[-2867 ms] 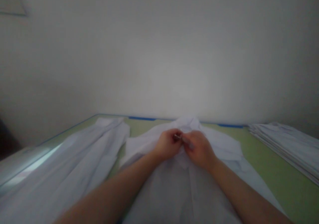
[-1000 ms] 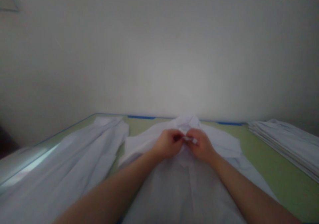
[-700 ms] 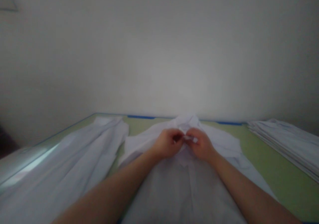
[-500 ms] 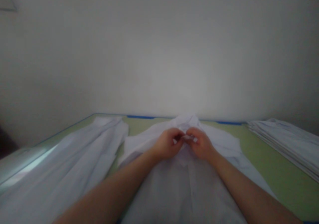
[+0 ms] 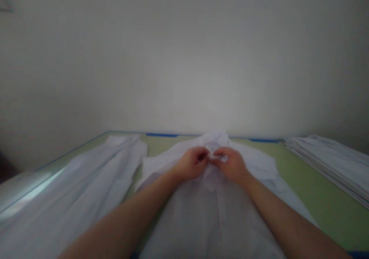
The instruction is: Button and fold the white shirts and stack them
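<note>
A white shirt lies flat on the green table in front of me, collar toward the wall. My left hand and my right hand meet just below the collar. Both are closed in a pinch on the fabric at the shirt's front opening. Whether a button sits between the fingertips is too blurred to tell.
Another white garment lies spread along the left side of the table. A stack of folded white garments sits at the right. Blue tape runs along the table's far edge against a plain wall.
My hands have stayed pinched together under the collar, with only small finger movements. The view has shifted slightly.
</note>
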The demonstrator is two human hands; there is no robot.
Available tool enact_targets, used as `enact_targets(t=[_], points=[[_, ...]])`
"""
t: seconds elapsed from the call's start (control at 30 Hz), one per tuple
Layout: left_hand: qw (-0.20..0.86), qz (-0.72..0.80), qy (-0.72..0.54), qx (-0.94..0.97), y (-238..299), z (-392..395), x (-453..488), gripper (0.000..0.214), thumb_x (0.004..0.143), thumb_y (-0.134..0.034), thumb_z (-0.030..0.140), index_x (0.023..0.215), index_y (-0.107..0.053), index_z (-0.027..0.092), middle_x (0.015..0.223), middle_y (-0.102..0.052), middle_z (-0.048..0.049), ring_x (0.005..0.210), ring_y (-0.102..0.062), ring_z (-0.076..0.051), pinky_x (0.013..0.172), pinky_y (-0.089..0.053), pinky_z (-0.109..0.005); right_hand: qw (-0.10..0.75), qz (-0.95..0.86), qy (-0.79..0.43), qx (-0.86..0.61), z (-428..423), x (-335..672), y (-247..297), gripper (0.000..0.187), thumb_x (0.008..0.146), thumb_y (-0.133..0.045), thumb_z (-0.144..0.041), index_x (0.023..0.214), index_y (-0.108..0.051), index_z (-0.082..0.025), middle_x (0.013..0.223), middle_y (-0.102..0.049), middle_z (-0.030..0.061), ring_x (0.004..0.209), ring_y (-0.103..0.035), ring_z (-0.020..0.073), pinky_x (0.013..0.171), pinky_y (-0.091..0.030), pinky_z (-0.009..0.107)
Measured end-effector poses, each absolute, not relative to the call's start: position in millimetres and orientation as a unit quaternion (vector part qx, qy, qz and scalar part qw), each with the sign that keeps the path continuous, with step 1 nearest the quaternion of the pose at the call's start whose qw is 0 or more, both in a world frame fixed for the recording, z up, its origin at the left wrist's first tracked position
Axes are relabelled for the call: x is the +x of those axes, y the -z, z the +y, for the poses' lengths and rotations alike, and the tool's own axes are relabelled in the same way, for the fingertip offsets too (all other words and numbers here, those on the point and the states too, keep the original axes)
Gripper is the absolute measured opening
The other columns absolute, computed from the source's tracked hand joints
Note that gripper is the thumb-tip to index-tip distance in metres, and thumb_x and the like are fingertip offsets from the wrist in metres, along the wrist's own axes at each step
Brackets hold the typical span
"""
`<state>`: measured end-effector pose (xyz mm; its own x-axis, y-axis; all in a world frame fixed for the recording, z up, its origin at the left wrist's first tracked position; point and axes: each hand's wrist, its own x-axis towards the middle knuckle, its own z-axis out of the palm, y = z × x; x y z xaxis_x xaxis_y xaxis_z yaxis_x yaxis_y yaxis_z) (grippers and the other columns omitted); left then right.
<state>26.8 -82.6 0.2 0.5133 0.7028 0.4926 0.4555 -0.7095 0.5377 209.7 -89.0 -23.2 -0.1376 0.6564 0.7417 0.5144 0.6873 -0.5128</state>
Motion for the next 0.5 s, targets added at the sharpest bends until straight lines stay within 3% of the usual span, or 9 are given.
enact_targets(t=[0.27,0.5], points=[[0.192,0.314,-0.361,0.856,-3.4,-84.7,25.8,0.015,0.077,-0.054,0.021,0.086,-0.065,0.014,0.073,-0.062,-0.0011,0.065,-0.053,-0.010,0.061,-0.041,-0.020,0.540,-0.717,-0.105,-0.428,-89.4,210.3,20.7,0.015,0.070,-0.067,-0.034,0.076,-0.066,-0.019,0.074,-0.067,0.0015,0.069,-0.061,0.0153,0.065,-0.048,0.027],[0.157,0.335,-0.360,0.857,-7.2,-87.9,25.6,0.017,0.080,-0.053,0.027,0.080,-0.066,0.015,0.070,-0.062,-0.0009,0.064,-0.052,-0.010,0.060,-0.040,-0.020,0.543,-0.702,-0.136,-0.440,-90.1,210.1,18.2,0.017,0.069,-0.067,-0.035,0.075,-0.067,-0.020,0.074,-0.067,0.0013,0.069,-0.061,0.0155,0.066,-0.048,0.027]])
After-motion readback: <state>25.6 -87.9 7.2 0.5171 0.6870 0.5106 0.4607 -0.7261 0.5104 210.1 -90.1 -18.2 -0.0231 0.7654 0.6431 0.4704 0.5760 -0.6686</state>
